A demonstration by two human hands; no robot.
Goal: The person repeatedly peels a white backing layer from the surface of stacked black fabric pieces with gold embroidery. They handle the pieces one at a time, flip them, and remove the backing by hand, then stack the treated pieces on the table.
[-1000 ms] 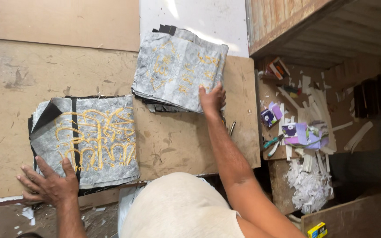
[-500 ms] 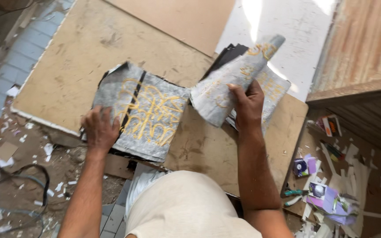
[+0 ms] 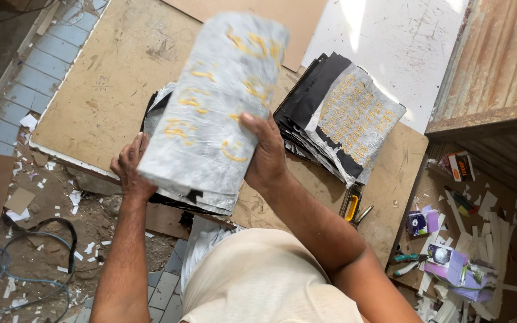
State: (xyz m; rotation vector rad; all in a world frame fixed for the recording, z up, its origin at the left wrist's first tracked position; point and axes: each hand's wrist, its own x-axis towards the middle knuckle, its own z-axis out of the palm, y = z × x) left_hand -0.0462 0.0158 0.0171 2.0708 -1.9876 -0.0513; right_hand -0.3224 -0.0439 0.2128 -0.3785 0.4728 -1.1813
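Fingers of the right hand (image 3: 265, 157) are clamped on the right edge of a grey sheet with gold markings (image 3: 213, 107), thumb across its face, pinching it tight. That sheet is lifted clear of the brown board (image 3: 100, 78), blurred, its long axis running from near-left up to far-right, upper end tilted toward the far side. Left hand (image 3: 129, 168) lies under the sheet's near-left corner with fingers spread, resting on a flat stack of similar sheets (image 3: 169, 194). Just right sits a fanned black-and-grey pile (image 3: 345, 122), and pliers with yellow handles (image 3: 352, 206) lie near it.
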